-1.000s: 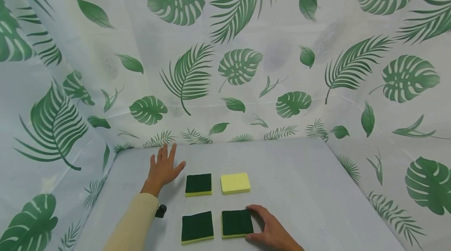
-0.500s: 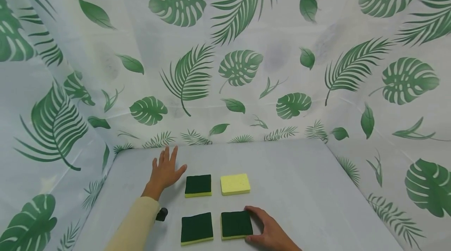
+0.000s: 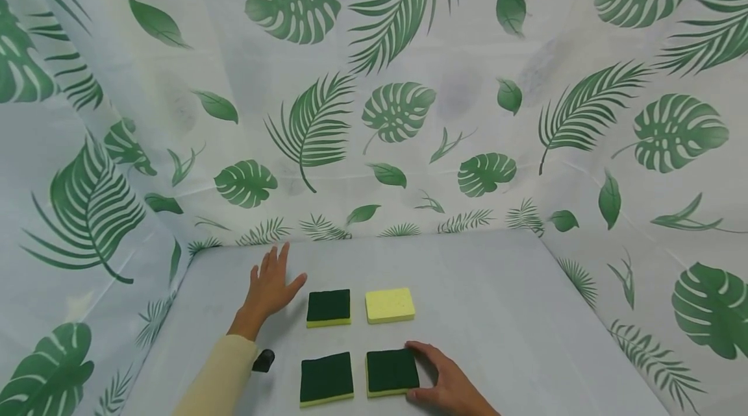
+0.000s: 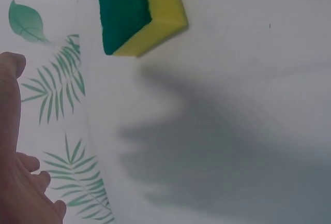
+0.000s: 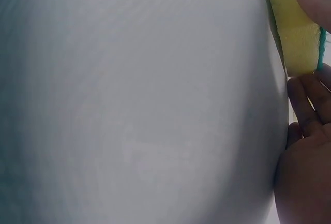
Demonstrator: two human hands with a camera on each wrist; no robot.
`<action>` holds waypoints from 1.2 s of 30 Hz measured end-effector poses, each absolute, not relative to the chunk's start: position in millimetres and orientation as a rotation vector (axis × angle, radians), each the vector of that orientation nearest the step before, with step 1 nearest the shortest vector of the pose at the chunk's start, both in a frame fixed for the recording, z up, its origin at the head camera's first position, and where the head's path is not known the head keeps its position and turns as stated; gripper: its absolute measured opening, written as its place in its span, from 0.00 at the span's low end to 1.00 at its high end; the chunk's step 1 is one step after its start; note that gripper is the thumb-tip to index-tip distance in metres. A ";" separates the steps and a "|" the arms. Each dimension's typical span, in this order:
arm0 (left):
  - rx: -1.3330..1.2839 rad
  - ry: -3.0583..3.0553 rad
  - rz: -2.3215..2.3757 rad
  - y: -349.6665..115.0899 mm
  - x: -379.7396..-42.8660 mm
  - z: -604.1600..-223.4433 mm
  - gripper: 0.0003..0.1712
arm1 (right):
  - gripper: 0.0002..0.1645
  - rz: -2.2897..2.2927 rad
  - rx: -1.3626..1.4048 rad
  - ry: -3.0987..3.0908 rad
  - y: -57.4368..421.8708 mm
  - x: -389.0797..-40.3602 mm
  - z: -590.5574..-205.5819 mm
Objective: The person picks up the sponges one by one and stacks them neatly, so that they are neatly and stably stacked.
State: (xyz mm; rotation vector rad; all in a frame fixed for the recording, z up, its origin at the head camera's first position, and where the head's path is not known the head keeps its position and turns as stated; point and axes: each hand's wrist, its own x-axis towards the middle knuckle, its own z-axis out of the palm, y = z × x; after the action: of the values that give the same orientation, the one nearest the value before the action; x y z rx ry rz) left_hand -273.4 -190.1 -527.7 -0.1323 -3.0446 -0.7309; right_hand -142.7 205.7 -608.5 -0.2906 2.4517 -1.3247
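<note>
My right hand [image 3: 447, 380] grips the front-right sponge [image 3: 391, 372] by its right side, fingers at the far corner and thumb at the near one. That sponge lies dark green side up; its yellow layer [image 5: 295, 27] shows in the right wrist view with my thumb against it. My left hand [image 3: 269, 289] hovers with spread fingers, holding nothing, left of the back-left sponge [image 3: 328, 305], which is also dark green side up. The left wrist view shows this hand [image 4: 20, 172] apart from a sponge [image 4: 139, 12], its shadow falling on the table.
A front-left sponge [image 3: 326, 378] lies dark green side up, and a back-right sponge [image 3: 390, 305] lies yellow side up. A small black object [image 3: 263, 361] shows beside the left sleeve [image 3: 222, 370]. Leaf-printed curtains [image 3: 327, 208] border the white table [image 3: 497, 293] at back and sides.
My left hand has drifted slightly, its wrist and sleeve a little lower and to the left. The right hand and all the sponges keep their places.
</note>
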 end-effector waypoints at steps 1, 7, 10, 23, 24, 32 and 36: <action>-0.130 -3.032 -0.747 -191.4 -272.6 -527.7 0.54 | 0.52 -1.326 -0.294 2.452 205.7 -142.9 -608.6; -0.117 -2.987 -0.822 -197.6 -268.3 -530.4 0.53 | 0.51 -1.340 -0.268 2.429 206.1 -143.8 -608.6; -0.114 -2.976 -0.852 -199.0 -266.5 -531.5 0.53 | 0.52 -1.351 -0.248 2.419 206.5 -143.4 -609.3; -0.131 -2.922 -1.040 -200.2 -245.9 -538.5 0.55 | 0.53 -1.356 -0.297 2.470 204.8 -141.2 -613.4; -0.130 -2.921 -1.048 -199.9 -243.8 -539.8 0.55 | 0.53 -1.357 -0.297 2.470 204.7 -140.7 -613.9; -0.103 -2.900 -1.089 -196.8 -227.9 -546.7 0.53 | 0.52 -1.363 -0.282 2.460 204.3 -141.7 -615.4; -0.050 -2.915 -1.121 -195.6 -220.4 -549.9 0.53 | 0.52 -1.372 -0.285 2.458 203.7 -142.3 -614.7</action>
State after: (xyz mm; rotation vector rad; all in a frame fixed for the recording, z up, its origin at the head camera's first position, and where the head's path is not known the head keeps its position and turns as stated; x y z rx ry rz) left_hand -220.4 -195.6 -549.9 -0.0499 -2.9152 -1.1205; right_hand -142.3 203.7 -614.7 -0.2854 2.4579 -1.3720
